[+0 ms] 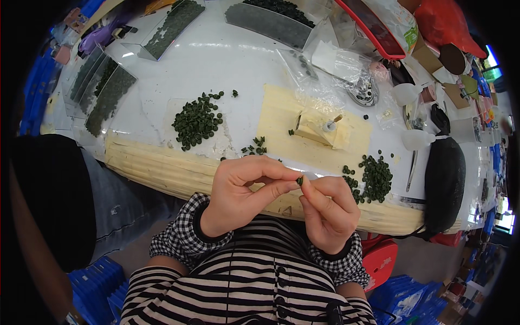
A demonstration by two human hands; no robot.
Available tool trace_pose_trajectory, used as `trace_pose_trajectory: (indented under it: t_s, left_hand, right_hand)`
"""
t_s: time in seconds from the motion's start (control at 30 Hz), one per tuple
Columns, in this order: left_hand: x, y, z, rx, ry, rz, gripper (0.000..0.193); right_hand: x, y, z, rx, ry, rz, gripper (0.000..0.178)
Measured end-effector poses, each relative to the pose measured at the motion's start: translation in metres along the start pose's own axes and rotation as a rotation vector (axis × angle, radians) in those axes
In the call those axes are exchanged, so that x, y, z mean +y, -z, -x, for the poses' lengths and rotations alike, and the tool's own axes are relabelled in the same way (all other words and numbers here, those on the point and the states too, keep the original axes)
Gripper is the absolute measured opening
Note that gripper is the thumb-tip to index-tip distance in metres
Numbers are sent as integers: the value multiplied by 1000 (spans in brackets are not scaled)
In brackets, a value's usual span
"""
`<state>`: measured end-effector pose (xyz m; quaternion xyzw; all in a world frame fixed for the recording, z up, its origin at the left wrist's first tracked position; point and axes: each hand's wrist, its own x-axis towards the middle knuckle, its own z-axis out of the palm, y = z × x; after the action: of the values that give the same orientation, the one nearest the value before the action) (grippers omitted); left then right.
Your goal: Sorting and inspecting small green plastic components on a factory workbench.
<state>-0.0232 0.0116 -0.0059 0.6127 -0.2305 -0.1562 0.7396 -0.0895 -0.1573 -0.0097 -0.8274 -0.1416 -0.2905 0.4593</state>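
Note:
In front of my striped top, both hands meet at the fingertips around a small dark green round part (pixel 300 181). My left hand (pixel 235 189) pinches it between thumb and forefinger. My right hand (pixel 330 211) comes at it from the other side, its thumb and forefinger closed at the same piece and the other fingers curled. Further detail of the piece is too small to make out. Similar green parts lie in a large pile (pixel 196 122) to the left, a smaller pile (pixel 377 179) to the right and a few (pixel 254 147) just beyond my left hand.
A wooden block (pixel 314 130) with an upright peg stands on a yellowish sheet (pixel 276 116). Clear bins (pixel 271 26) of green parts line the far and left sides. Tweezers (pixel 413 170) and a black pouch (pixel 447 173) lie right. Another person's leg (pixel 116 200) is at left.

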Motion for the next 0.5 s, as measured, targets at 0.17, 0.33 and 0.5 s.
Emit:
trace_pose_trajectory:
  t_s: [0.17, 0.33, 0.5]
  left_hand:
    - [0, 0, 0, 1, -9, -5, 16]
    - [-2, 0, -1, 9, -44, -30, 16]
    - [-4, 0, -1, 16, -80, -81, 16]
  right_hand:
    - [0, 0, 0, -2, -6, -1, 40]
    - [0, 0, 0, 3, -8, 0, 39]
    - [0, -1, 0, 7, 0, 2, 39]
